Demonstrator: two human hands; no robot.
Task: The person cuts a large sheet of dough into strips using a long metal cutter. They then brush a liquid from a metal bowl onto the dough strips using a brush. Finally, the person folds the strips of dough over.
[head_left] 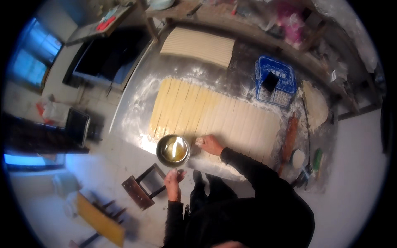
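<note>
My left hand (173, 180) grips the near rim of a round metal bowl (159, 156), which is held at the table's front edge. A little yellowish liquid, looking like oil, shines inside it. My right hand (210, 144) is closed low over the near edge of a wide sheet of dough strips (240, 124); whatever its fingers hold, if anything, is hidden. Long cuts divide this dough into parallel strips. Its left part is yellow and glossy, while the right part looks pale and dry. My right hand is near where the two tones meet.
Farther back lies another cut dough sheet (198, 44). A blue plastic basket (264, 66) with a dark phone-like object (270, 82) stands back right. A rolling pin (290, 138) and flat dough piece (315, 108) lie right. Below left is a wooden stool (138, 193).
</note>
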